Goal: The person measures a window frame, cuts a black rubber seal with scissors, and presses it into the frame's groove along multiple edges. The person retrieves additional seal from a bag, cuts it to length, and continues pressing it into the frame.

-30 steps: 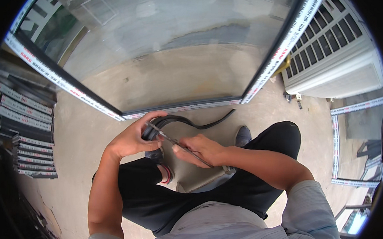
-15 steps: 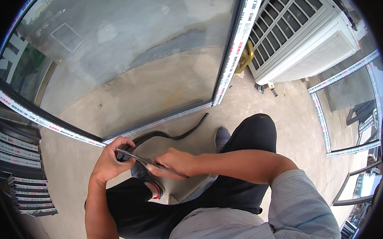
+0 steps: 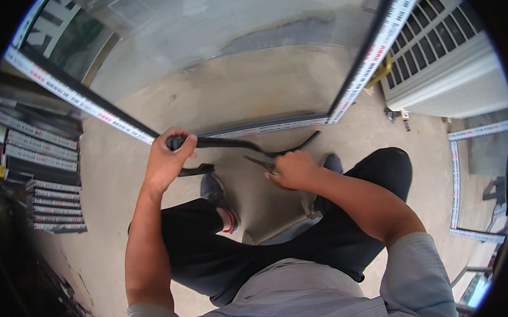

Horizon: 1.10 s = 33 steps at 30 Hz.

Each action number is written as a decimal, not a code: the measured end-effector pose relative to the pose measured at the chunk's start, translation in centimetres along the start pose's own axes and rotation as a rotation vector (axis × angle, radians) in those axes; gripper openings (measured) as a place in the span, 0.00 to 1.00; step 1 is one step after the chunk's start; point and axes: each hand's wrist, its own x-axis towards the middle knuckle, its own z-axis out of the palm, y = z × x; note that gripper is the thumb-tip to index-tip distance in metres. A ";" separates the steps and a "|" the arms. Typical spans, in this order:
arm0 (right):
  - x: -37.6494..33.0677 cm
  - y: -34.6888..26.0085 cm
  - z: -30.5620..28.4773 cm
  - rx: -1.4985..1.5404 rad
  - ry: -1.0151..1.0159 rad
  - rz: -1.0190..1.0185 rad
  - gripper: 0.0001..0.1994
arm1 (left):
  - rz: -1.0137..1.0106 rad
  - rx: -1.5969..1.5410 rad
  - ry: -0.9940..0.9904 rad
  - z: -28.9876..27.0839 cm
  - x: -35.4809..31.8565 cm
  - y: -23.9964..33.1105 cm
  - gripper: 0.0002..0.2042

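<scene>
Black strip (image 3: 232, 144): clamped in our left hand (image 3: 167, 157), likely to stay bunched. Scissors (image 3: 258, 162): our right hand (image 3: 296, 169) clasps them, likely for control.

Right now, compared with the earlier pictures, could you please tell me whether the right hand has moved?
Yes: the right hand has moved rightward and slightly forward, closer to the lower right corner of the framed glass panel.
</scene>
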 end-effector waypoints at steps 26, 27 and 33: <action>2.7 -3.9 -1.8 0.766 0.296 -0.328 0.15 | 0.228 0.056 -0.108 -3.8 -3.1 0.2 0.28; 3.5 -3.1 -1.2 0.753 0.324 -0.303 0.15 | 0.226 0.017 -0.018 -5.7 -3.6 0.1 0.27; 2.8 -2.3 -2.0 0.906 0.351 -0.398 0.14 | 0.107 -0.157 0.663 -16.6 -10.6 -6.9 0.20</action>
